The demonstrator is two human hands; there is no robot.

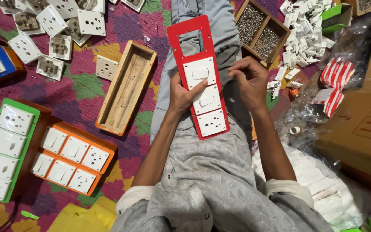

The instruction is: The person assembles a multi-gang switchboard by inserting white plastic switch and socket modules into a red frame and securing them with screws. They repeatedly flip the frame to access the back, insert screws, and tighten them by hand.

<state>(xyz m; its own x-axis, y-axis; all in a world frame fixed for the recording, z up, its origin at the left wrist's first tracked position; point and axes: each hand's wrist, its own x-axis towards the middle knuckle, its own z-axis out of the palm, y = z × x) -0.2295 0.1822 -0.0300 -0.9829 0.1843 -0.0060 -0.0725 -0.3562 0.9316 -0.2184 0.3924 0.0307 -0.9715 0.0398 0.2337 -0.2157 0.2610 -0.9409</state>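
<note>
A long red switch-board plate point(184, 30) lies on my lap, with two white switches and a white socket point(211, 122) fitted in its lower half and an open cut-out near the top. My left hand point(181, 95) grips the plate's left edge, thumb pressing the upper switch point(200, 71). My right hand point(250, 81) hovers at the plate's right edge with fingers curled; what it pinches is too small to tell.
An empty wooden box point(126, 88) lies left of my leg. Finished orange point(71, 157) and green point(5, 152) boards sit at lower left. Loose white sockets point(54, 21) fill the top left. A divided screw tray point(260, 30), white switch parts point(305, 25) and cardboard cartons point(366, 124) are on the right.
</note>
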